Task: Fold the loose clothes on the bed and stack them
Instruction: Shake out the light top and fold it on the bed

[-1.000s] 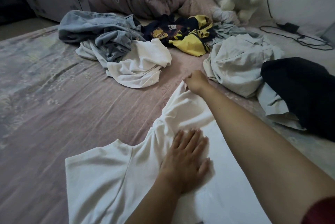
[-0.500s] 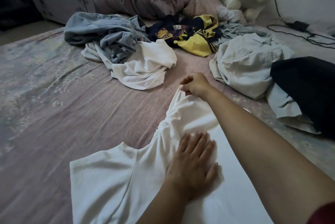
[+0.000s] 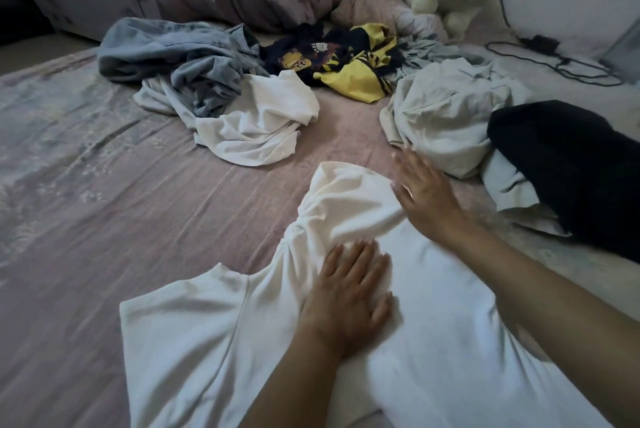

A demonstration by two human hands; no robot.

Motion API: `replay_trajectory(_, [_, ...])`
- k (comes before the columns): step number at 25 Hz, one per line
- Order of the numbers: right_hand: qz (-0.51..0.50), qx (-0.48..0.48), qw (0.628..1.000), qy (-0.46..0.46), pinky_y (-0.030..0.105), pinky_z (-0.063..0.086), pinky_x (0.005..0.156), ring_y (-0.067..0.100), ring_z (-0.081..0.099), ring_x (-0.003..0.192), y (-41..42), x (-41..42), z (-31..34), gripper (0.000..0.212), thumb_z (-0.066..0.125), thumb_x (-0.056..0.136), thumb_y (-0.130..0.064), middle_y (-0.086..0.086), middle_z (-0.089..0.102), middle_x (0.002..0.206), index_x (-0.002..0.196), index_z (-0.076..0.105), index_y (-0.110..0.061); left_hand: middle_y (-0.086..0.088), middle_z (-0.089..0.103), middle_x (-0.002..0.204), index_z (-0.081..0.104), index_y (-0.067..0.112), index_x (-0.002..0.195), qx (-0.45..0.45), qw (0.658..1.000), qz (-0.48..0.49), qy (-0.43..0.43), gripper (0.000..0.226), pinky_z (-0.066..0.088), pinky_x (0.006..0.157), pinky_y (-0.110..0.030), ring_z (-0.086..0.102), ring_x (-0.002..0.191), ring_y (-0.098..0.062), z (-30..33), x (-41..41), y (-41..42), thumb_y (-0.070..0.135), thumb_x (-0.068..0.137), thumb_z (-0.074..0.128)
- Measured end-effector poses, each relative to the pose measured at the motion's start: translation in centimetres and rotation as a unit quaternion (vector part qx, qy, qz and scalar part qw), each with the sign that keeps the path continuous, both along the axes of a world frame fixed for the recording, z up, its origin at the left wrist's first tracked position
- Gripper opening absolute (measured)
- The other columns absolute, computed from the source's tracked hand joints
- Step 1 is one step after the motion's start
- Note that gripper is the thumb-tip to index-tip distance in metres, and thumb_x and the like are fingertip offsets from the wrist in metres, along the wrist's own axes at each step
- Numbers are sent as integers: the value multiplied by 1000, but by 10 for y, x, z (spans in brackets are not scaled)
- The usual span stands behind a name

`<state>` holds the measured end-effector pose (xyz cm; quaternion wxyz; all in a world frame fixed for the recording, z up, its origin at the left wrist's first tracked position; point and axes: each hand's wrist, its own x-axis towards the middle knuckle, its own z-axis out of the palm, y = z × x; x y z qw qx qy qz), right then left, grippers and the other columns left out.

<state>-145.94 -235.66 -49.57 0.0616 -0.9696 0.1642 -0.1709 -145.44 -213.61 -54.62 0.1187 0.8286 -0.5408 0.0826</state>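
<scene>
Both flat hands, left (image 3: pixel 349 292) and right (image 3: pixel 427 193), on white T-shirt (image 3: pixel 194 341)

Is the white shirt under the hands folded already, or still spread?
Mostly spread. The white shirt lies flat under the left hand, one sleeve out, far end bunched beside the right hand.

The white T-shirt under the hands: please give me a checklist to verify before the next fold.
1. Left hand presses flat on the white T-shirt, pinning it: ok.
2. Right hand is open, gripping nothing: ok.
3. Far part of the shirt lies smooth: not ok, bunched near the right hand.
4. Sleeve lies flat: ok.
5. Bed sheet left of the shirt is free for folding: ok.
6. Near hem is straight: cannot tell, out of view.
</scene>
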Motion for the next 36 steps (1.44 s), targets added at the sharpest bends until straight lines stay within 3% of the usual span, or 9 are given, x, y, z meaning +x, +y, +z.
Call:
replay_trajectory(3, [-41,21,980,193,39,3,117,13,-4,147,9,-50,-31,57,26,101,-44,-2,-1,160,151,3,-30,-7,51,140,56,17,132,5,1000,-3,-20,57,31,110,-51,45,132,-23,-1,3,-2,46,90,32])
replay_trajectory(6, [-87,23,982,169,45,-1,116,14,-12,146,22,-56,-17,59,23,100,-48,-1,-12,160,151,-2,-31,-9,44,145,50,15,137,22,999,-23,-7,61,21,115,-49,39,136,-25,4,-2,-2,46,91,25])
replay_trajectory(10, [-148,120,979,78,39,21,113,24,23,141,41,-155,6,51,42,97,-34,5,28,154,146,31,-26,-5,11,159,15,20,152,168,985,13,-40,72,-2,118,-45,7,147,-21,17,-3,1,51,89,-3])
replay_trajectory(14, [-422,158,882,138,41,35,100,38,42,121,62,-321,7,40,50,93,-30,22,47,130,125,50,-7,-22,-2,157,-7,5,149,293,922,29,-250,61,-4,112,-60,-4,145,-36,51,-56,-20,35,103,19])
replay_trajectory(19, [-451,415,787,-66,37,44,92,32,57,114,89,-340,11,50,74,78,-16,21,59,122,120,57,4,-16,2,159,1,6,151,192,975,-107,15,65,-1,117,-44,0,147,-28,62,-186,1,45,101,19])
replay_trajectory(23, [-466,458,742,-153,32,47,78,27,60,98,106,-312,26,37,69,73,3,17,64,112,109,60,-1,-21,10,157,15,1,148,186,938,-246,160,65,8,117,-38,6,146,-30,55,-237,53,45,101,24])
replay_trajectory(25, [-421,471,748,-203,26,43,67,22,58,88,122,-295,39,30,61,74,7,9,64,101,99,58,-10,-24,42,141,39,-1,134,20,910,-231,345,48,23,110,-32,33,133,-29,64,-226,69,32,104,24])
replay_trajectory(30, [-210,407,868,-191,8,36,74,14,50,95,216,-233,53,40,50,77,11,3,51,108,109,60,-9,-18,56,103,47,6,115,-140,611,158,763,42,50,79,-42,61,84,-31,85,-139,88,42,101,31])
replay_trajectory(36, [-95,264,959,30,22,14,113,22,19,142,254,-262,10,61,53,89,-7,14,19,154,146,32,-10,-18,56,84,51,3,86,-86,705,194,677,23,58,60,-35,62,65,-25,76,-116,84,23,94,58])
